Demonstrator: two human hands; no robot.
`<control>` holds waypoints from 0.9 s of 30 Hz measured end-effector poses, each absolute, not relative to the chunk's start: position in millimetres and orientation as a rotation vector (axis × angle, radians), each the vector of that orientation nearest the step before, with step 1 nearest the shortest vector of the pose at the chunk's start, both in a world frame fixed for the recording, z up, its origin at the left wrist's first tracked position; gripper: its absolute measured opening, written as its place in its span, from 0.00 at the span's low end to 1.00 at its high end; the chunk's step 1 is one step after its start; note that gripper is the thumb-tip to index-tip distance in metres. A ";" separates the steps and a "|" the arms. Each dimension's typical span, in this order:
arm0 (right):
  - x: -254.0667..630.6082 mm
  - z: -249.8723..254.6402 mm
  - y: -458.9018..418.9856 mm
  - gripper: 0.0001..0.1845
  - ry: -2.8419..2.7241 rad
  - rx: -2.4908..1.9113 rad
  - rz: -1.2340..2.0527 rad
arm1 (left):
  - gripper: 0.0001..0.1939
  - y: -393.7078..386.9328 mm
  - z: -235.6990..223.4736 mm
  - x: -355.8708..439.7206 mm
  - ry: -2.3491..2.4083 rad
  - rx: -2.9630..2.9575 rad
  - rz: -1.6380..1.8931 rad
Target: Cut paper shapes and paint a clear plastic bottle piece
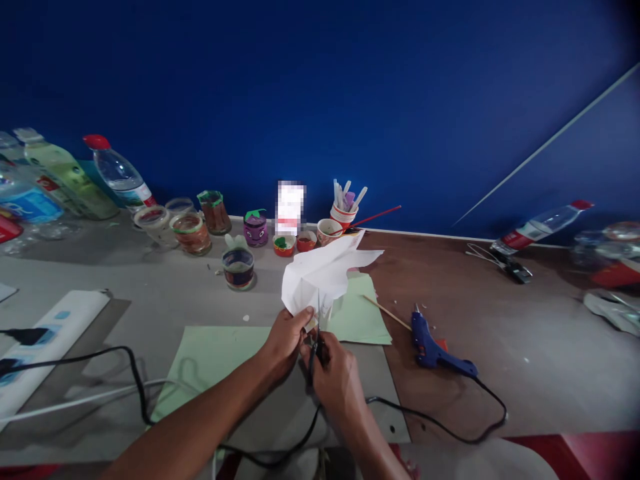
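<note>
My left hand (287, 340) pinches the lower edge of a white sheet of paper (317, 270), thumb on top. The sheet is bent and irregularly cut, and it stands out in front of both hands above the table. In my right hand (337, 367) is a pair of scissors (315, 350), fingers wrapped round the dark handles, blades pointing away from me against the paper. How far the blades are apart I cannot make out. Light green paper sheets (363, 313) lie beneath and beside the hands.
To the right lies a blue glue gun (430, 347) with a black cord, near a thin wooden stick (385, 312). Behind stand paint cups (284, 245), a purple painted jar (255, 230) and a lit phone (290, 207). Bottles (120, 173) and a power strip (60, 340) are left.
</note>
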State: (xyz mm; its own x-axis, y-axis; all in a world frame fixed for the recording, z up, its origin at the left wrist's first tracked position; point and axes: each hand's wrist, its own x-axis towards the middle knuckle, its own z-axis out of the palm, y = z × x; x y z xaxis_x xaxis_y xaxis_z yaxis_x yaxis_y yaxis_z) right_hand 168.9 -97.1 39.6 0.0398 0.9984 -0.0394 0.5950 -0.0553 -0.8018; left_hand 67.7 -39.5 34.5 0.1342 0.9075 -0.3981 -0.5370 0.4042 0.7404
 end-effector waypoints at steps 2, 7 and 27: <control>168.7 40.3 -98.0 0.11 -1.591 -1.694 0.869 | 0.18 -39.8 35.1 68.1 0.957 0.471 1.101; 169.3 39.9 -101.9 0.12 -1.513 -1.672 0.908 | 0.18 -39.7 38.9 69.7 0.955 0.459 1.106; 257.4 90.8 -103.4 0.10 -1.656 -1.567 1.726 | 0.18 -25.8 43.6 47.2 0.909 0.462 1.129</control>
